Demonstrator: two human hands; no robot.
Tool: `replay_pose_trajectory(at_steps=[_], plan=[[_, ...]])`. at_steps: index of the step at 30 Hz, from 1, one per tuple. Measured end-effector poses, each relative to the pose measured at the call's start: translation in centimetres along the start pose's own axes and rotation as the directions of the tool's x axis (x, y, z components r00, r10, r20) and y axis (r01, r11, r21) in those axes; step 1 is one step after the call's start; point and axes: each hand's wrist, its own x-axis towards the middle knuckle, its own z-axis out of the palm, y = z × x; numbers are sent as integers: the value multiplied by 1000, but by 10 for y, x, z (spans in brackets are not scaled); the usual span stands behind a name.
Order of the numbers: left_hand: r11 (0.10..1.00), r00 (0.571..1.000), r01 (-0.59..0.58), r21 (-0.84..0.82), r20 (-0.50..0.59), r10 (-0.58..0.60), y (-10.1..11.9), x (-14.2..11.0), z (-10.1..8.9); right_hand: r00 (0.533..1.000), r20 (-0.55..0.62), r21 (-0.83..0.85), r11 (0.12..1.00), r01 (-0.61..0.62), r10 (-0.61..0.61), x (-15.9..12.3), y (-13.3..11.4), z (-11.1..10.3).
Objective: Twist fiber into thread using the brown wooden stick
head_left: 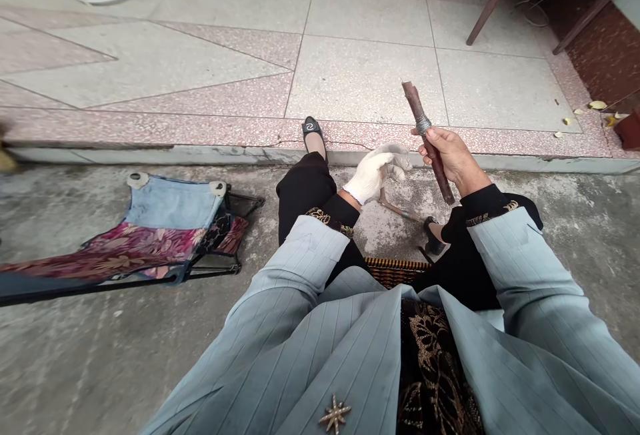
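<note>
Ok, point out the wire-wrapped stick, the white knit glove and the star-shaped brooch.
Wire-wrapped stick (423, 123): head view, on its wire wrapping.
White knit glove (370, 173): head view, on its back.
Star-shaped brooch (335, 413): head view, on its centre.

Near the middle of the frame I see a reddish-brown stick (439, 165) ringed with silvery-grey wire (423, 123) and, to its left, an off-white glove (369, 175). The jacket (310, 368) filling the bottom is grey-blue with fine stripes; the top (435, 348) under it is black with gold leafy figures, and the trousers (305, 188) are plain black. Over at the left, the folding chair (145, 241) shows pale blue above a maroon-and-pink leaf print. Across the upper frame, the floor tiles (365, 75) are speckled pale grey, cut with pink triangles.
</note>
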Motion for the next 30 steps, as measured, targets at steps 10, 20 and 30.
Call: replay_pose_trajectory(at_steps=[10,20,30], plan=[[999,1000,-30,44,4,30,-3,3,-4,996,-55,-54,996,-74,71,3,-3,2],[967,944,-86,-238,-331,2,-12,13,-10,984,-124,-19,992,-128,125,6,2,-10],[968,909,217,-124,-336,-246,-24,17,-21,996,85,-93,996,7,1,-6,-13,15]])
